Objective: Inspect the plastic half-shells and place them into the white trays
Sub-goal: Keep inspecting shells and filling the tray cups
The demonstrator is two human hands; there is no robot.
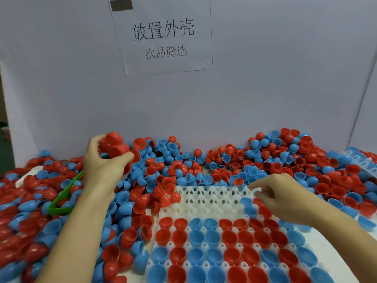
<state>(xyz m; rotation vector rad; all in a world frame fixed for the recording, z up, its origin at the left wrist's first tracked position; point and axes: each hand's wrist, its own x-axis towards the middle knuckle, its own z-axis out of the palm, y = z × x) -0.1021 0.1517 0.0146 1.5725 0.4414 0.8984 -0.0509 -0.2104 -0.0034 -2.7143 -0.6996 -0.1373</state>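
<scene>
Blurring right hands' fingertips (257, 192)

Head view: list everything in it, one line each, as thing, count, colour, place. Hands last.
Loose half-shells: too many to count, red and blue, heaped across the table around the tray.
White tray: one, white, centre; near rows filled with red and blue shells, far rows empty.
Second tray: one, whitish, far right, partly buried.
Green scoop: one, green, left, among the shells.
Paper sign: one, white with black print, on the back wall.
Left hand: grips several red shells above the pile.
Right hand: empty, fingers loosely curled, over the tray's far right part.
</scene>
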